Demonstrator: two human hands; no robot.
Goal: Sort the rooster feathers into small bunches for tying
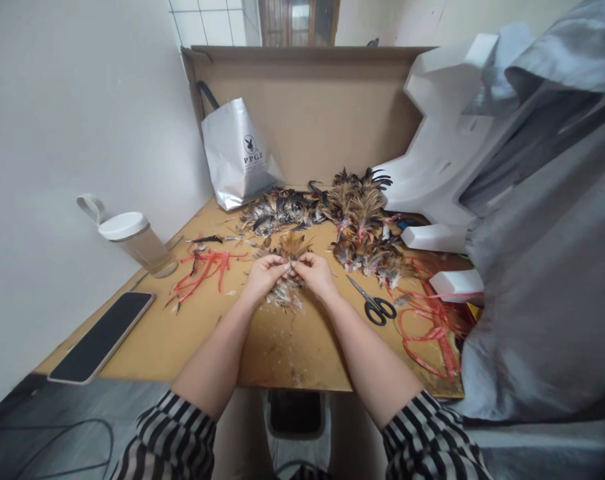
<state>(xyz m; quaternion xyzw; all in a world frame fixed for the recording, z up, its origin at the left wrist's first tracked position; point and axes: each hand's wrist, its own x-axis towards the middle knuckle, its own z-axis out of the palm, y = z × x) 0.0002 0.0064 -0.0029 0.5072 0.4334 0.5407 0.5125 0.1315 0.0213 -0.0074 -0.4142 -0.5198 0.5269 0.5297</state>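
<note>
My left hand [267, 275] and my right hand [313, 272] meet over the middle of the table, fingers pinched together. Between them they grip a small bunch of brown feathers [295, 245], its tips fanning away from me. Beneath the hands lies a loose heap of pale and grey feathers [285, 297]. Beyond it spreads a pile of dark feathers [282, 208]. To the right are bundles of brown feathers [357, 200], some bound with pink-red strips. Black-handled scissors [375, 303] rest to the right of my right hand. My fingers partly hide the quill ends.
Red plastic strips lie at left [207, 267] and right [432, 333]. A phone [102, 337] and a lidded cup [140, 243] stand along the left edge. At the back are a silver bag [240, 157] and cardboard panel [342, 113]; white foam [437, 133] and grey cloth [547, 280] border the right.
</note>
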